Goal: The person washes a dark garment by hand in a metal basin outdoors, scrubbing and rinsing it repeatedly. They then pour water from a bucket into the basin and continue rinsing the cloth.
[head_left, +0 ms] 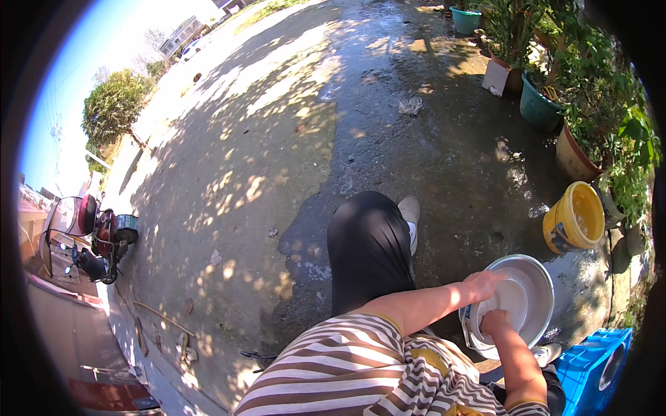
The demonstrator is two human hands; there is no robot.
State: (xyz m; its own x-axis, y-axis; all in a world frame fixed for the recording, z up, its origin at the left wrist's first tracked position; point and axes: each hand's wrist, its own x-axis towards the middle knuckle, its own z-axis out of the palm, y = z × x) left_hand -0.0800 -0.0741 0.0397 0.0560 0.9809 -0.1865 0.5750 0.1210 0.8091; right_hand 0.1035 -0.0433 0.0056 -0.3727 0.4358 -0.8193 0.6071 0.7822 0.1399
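A wide silver metal basin (540,295) is at the lower right beside my leg. Inside it shows a pale round area (511,297); whether that is its bottom or a smaller dish I cannot tell. My left hand (485,284) reaches over the basin's left side, its slightly blurred fingers stretched inward. Just below it, my right hand (494,321) is closed inside the near part of the basin. What the closed fingers hold, if anything, is hidden. A pale rim with a wire-like handle (466,326) shows under the basin's left edge, perhaps a bucket.
A yellow bucket (574,217) stands beyond the basin, and a blue plastic crate (593,367) stands at the near right. Potted plants (576,154) line the right side. Wet concrete (444,145) spreads ahead. A motor scooter (104,239) is parked at the far left.
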